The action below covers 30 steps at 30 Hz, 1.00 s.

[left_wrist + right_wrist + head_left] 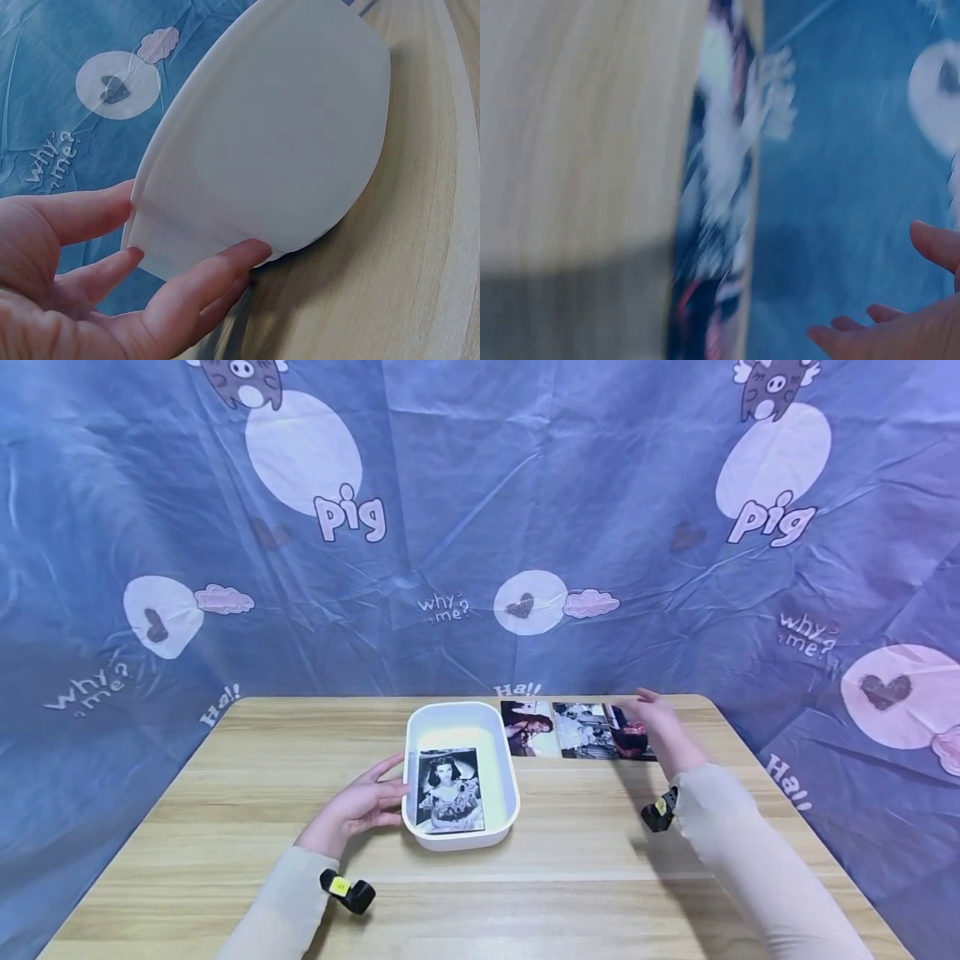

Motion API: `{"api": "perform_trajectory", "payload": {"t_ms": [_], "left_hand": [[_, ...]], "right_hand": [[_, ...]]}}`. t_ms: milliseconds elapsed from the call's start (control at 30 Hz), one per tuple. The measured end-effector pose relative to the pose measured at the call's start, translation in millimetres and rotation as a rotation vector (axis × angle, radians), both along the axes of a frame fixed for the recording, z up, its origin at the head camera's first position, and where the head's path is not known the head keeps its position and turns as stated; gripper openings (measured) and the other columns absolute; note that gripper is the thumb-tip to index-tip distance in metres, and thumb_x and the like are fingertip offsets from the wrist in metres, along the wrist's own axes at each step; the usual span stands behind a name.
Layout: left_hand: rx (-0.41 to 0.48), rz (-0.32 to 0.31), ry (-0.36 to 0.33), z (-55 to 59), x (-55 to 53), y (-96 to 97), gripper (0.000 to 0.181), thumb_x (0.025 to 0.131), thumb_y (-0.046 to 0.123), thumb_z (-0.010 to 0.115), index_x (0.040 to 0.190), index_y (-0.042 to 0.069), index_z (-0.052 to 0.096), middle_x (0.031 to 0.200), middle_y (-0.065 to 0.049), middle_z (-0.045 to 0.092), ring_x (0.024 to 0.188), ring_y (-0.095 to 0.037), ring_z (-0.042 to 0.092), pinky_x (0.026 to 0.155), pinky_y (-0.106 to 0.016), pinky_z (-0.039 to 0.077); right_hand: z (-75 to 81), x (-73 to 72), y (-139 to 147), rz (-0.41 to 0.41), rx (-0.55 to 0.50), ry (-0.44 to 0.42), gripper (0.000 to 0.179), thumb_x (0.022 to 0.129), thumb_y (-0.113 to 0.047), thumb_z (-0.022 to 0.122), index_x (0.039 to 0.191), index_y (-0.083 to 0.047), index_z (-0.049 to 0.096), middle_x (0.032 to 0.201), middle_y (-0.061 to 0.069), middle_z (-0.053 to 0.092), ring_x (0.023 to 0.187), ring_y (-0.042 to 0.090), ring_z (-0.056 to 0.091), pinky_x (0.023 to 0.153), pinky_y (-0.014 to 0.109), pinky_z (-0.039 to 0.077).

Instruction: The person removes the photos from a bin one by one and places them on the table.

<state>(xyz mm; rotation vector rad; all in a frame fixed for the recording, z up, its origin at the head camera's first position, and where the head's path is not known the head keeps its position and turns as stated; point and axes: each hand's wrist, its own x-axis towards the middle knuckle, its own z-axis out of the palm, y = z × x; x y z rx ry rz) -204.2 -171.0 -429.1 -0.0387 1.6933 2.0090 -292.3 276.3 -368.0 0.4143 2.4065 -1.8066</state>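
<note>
left hand (365, 800): fingers spread, touching white tub (459, 728) | right hand (660, 722): fingers loosely apart, partly covering end photo (628, 742) | right-wrist view's too smeary for us tbh

"pig" (348, 515), "why me?" (443, 607), "Ha!!" (517, 691) on cloth (465, 527), yellow label (340, 886) unclear

There is one desk (577, 860). It has one white tub (452, 727) on it, by the middle of the far edge. I count four photos: one (450, 793) in the tub, and three (528, 727) (582, 732) (630, 739) in a row along the far edge, toward the far right corner. There are two hands, a left hand (367, 797) and a right hand (658, 720), and two black cameras (347, 892) (660, 810), one on each wrist. The blue cloth (465, 468) has two "pig" words (349, 514) and three pink clouds (591, 603).
</note>
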Motion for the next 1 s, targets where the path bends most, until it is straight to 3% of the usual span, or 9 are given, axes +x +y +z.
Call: {"api": "perform_trajectory", "payload": {"t_ms": [67,100,167,233,300,333,667,1000], "left_hand": [[-0.002,-0.004,0.002,-0.2,0.0,0.3,0.080,0.093,0.005,0.057,0.156,0.011,0.008,0.151,-0.034,0.024,0.119,-0.037,0.058,0.092,-0.047,0.056],[-0.005,-0.006,0.006,-0.2,0.1,0.2,0.080,0.093,0.005,0.056,0.156,0.011,0.007,0.151,-0.035,0.024,0.120,-0.038,0.057,0.093,-0.048,0.055],[-0.012,-0.001,0.011,-0.5,0.2,-0.1,0.080,0.093,0.005,0.056,0.156,0.011,0.007,0.151,-0.034,0.024,0.119,-0.037,0.058,0.093,-0.049,0.055],[-0.017,0.005,0.016,-0.9,0.1,-0.5,0.078,0.094,0.004,0.055,0.156,0.011,0.007,0.151,-0.034,0.024,0.118,-0.035,0.059,0.094,-0.050,0.054],[-0.019,0.003,0.022,-1.5,-0.3,-0.8,0.077,0.094,0.004,0.054,0.156,0.011,0.007,0.152,-0.033,0.023,0.116,-0.033,0.060,0.094,-0.050,0.054],[-0.019,0.003,0.023,-1.9,-0.5,-0.8,0.077,0.094,0.004,0.053,0.156,0.011,0.008,0.152,-0.033,0.023,0.115,-0.032,0.061,0.094,-0.050,0.054],[-0.026,0.001,0.025,-3.5,-0.2,1.8,0.076,0.095,0.005,0.053,0.156,0.011,0.008,0.152,-0.032,0.024,0.114,-0.030,0.062,0.093,-0.049,0.055],[-0.022,0.005,0.027,-4.2,2.6,3.0,0.076,0.095,0.004,0.053,0.156,0.011,0.008,0.153,-0.031,0.024,0.112,-0.029,0.062,0.092,-0.048,0.056]], "right_hand": [[7.6,0.0,-16,0.034,-0.015,0.010,0.073,0.097,-0.017,0.052,0.154,0.000,0.009,0.159,0.025,0.014,0.131,0.033,0.038,0.115,0.037,0.032],[10.6,-0.3,-25,0.040,-0.016,0.019,0.072,0.097,-0.017,0.053,0.154,0.000,0.011,0.158,0.025,0.018,0.119,0.029,0.045,0.108,0.035,0.038],[16.9,0.0,-42,0.063,-0.054,0.026,0.072,0.096,-0.015,0.054,0.154,-0.002,0.013,0.160,0.022,0.017,0.124,0.028,0.045,0.112,0.034,0.037],[21.5,1.9,-59,0.083,-0.104,0.035,0.072,0.095,-0.012,0.056,0.154,-0.003,0.015,0.160,0.021,0.016,0.140,0.032,0.033,0.121,0.039,0.028],[23.0,3.7,-77,0.107,-0.133,0.046,0.071,0.095,-0.010,0.057,0.153,-0.003,0.018,0.159,0.021,0.019,0.140,0.033,0.033,0.121,0.040,0.028],[23.3,5.7,-86,0.123,-0.161,0.049,0.071,0.095,-0.009,0.057,0.153,-0.002,0.018,0.159,0.022,0.018,0.145,0.035,0.024,0.122,0.042,0.023],[6.4,32.9,-164,0.288,-0.196,0.091,0.065,0.093,-0.008,0.059,0.148,0.007,0.027,0.151,0.031,0.030,0.138,0.041,0.036,0.118,0.046,0.032],[-19.5,56.5,-196,0.285,-0.300,-0.013,0.067,0.090,-0.005,0.062,0.144,0.013,0.027,0.149,0.034,0.031,0.136,0.043,0.037,0.116,0.047,0.034]]}}
